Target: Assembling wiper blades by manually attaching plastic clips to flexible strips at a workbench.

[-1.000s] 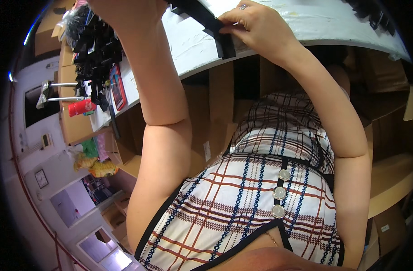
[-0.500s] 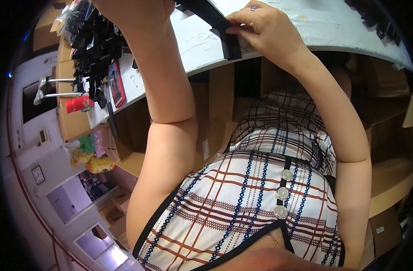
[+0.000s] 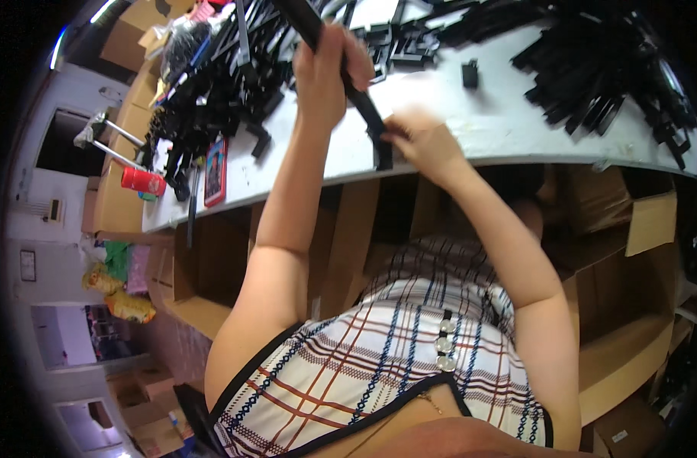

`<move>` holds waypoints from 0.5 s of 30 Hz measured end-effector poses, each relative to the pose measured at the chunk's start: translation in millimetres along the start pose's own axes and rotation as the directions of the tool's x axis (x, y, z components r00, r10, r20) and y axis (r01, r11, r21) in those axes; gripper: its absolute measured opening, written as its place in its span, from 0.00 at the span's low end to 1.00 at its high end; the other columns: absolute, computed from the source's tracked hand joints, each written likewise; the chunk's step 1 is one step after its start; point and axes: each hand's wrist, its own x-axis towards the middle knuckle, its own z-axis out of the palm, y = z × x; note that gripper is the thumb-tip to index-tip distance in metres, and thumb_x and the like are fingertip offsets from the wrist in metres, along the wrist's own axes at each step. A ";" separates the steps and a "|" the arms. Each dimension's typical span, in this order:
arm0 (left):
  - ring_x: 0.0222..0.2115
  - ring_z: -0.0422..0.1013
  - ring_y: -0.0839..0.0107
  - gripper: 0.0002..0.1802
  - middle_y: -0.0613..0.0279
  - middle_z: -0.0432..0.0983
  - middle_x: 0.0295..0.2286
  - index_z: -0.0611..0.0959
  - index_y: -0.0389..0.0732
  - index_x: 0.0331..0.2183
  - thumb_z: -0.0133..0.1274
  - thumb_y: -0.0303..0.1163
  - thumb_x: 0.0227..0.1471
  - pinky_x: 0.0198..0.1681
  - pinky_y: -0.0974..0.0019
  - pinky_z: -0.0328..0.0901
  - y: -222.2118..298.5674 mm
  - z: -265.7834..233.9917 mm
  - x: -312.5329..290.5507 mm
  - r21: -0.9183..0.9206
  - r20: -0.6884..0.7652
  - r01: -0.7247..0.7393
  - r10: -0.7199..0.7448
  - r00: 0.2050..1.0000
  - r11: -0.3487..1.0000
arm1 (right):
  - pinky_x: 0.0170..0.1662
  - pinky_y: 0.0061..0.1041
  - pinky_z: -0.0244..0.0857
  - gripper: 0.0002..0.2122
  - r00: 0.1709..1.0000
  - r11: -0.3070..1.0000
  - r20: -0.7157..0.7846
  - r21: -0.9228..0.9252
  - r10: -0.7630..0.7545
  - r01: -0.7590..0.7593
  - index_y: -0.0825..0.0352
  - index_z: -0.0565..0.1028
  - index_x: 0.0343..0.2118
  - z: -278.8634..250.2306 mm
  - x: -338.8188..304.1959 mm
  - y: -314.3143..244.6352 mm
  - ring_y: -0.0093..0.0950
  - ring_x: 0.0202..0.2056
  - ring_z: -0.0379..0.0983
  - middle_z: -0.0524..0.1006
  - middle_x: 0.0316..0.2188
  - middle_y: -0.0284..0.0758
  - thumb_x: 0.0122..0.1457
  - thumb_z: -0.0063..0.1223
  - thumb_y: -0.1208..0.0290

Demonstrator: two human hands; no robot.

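A long, narrow black bar [image 3: 364, 109] slants across from the top edge toward the table's front. My left hand [image 3: 322, 84] is closed around its upper part. At the lower end, the fingertips of my right hand [image 3: 427, 143] pinch the bar; the back of this hand is smeared by motion. A short black piece [image 3: 383, 156] sits at that same end, by the table's front edge. Whether it is joined to the bar, I cannot tell.
Heaped black parts [image 3: 218, 95] cover the white table's [image 3: 486, 126] left side; a pile of black strips [image 3: 585, 69] lies right. One small black block [image 3: 470, 74] stands between them. A red-cased phone [image 3: 215, 174] and red can [image 3: 143, 181] lie left. Open cardboard boxes [image 3: 627, 313] stand below.
The view has shifted, showing more of the table and its piles. Both hands remain on the bar, now lower in the picture, and my left hand shows fully.
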 end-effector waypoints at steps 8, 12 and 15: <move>0.14 0.65 0.82 0.21 0.61 0.74 0.18 0.62 0.42 0.55 0.41 0.39 0.65 0.17 0.78 0.58 -3.6 -47.6 -16.1 0.295 -0.389 0.461 -0.335 0.858 0.837 | 0.39 0.32 0.68 0.18 0.993 0.993 -0.058 0.046 -0.106 0.108 0.64 0.74 0.48 4.5 3.9 -15.3 0.35 0.34 0.74 0.80 0.30 0.41 0.64 0.46 0.56; 0.21 0.74 0.71 0.25 0.55 0.79 0.24 0.63 0.39 0.56 0.47 0.35 0.60 0.26 0.67 0.68 -38.8 -143.3 62.4 0.674 -0.462 0.546 -0.293 0.837 0.498 | 0.39 0.33 0.67 0.16 0.996 0.999 -0.074 -0.002 -0.046 0.046 0.65 0.76 0.46 6.0 6.6 -28.9 0.37 0.33 0.73 0.79 0.26 0.41 0.64 0.46 0.59; 0.25 0.72 0.67 0.12 0.57 0.75 0.24 0.72 0.40 0.42 0.46 0.37 0.61 0.29 0.62 0.65 -65.5 -194.5 115.8 0.855 -0.411 0.457 0.216 0.886 -0.246 | 0.40 0.35 0.68 0.16 0.993 0.997 -0.089 0.003 -0.080 0.081 0.67 0.78 0.43 18.2 10.9 -18.8 0.40 0.34 0.74 0.79 0.26 0.42 0.64 0.46 0.58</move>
